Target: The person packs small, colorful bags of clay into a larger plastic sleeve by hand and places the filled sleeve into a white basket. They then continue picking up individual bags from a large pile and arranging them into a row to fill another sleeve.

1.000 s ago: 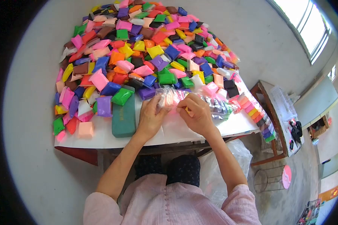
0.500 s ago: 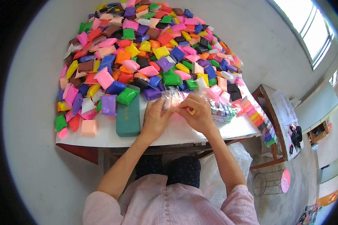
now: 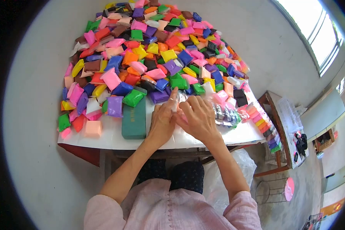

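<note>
Both hands are at the left end of a long clear plastic bag (image 3: 227,115), which lies on the white table and holds a row of coloured packets. My left hand (image 3: 161,120) grips the end of the bag, its thumb side toward the plastic and its index finger pointing up along it. Curled fingers of my right hand (image 3: 198,118) press on the same end and cover much of it. The fingertips meet there, so the exact hold is partly hidden. Beside my left hand stands a teal box (image 3: 133,124), with a green packet (image 3: 134,98) at its top end.
A big heap of coloured packets (image 3: 157,53) covers the far part of the table (image 3: 111,140). Another row of packets (image 3: 265,128) lies at the right edge. A side table (image 3: 283,126) stands at right; a plastic sheet (image 3: 232,168) hangs below, near a wire stool (image 3: 274,190).
My right hand has shifted slightly left and closer over the bag's end. My left index finger now points up. The view has shifted a little.
</note>
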A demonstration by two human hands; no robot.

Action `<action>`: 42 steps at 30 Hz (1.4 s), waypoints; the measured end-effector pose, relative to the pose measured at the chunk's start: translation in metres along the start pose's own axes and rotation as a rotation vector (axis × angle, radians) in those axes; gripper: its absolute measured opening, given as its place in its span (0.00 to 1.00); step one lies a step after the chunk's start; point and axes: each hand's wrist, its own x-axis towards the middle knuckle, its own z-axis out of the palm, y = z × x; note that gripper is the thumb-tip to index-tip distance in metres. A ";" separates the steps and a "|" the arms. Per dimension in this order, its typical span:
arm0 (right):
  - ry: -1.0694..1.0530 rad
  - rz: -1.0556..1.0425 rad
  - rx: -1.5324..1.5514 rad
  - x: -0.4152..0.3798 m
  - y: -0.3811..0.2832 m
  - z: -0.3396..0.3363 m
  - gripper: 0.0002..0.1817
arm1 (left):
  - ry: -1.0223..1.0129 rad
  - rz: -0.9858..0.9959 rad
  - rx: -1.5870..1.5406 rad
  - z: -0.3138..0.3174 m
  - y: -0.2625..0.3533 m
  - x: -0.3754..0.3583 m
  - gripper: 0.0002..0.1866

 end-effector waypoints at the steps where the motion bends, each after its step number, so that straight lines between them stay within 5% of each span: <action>1: -0.012 -0.020 -0.051 -0.001 -0.002 0.003 0.11 | 0.007 0.035 0.041 0.000 0.000 0.000 0.43; 5: -0.020 -0.034 -0.085 -0.005 0.001 0.008 0.09 | -0.028 -0.044 0.003 -0.004 0.006 0.000 0.40; 16: -0.068 0.365 0.500 0.010 0.016 -0.018 0.07 | -0.027 -0.177 -0.056 0.002 -0.001 0.001 0.39; 22: -0.054 -0.009 0.059 -0.007 0.012 -0.033 0.17 | -0.109 -0.319 -0.094 -0.008 0.007 0.005 0.38; 26: -0.080 -0.060 -0.135 -0.022 0.016 -0.029 0.17 | -0.111 -0.323 -0.052 -0.008 0.007 0.006 0.37; 42: 0.011 -0.095 -0.046 -0.033 0.023 -0.022 0.14 | -0.011 -0.285 0.064 0.004 0.007 0.004 0.34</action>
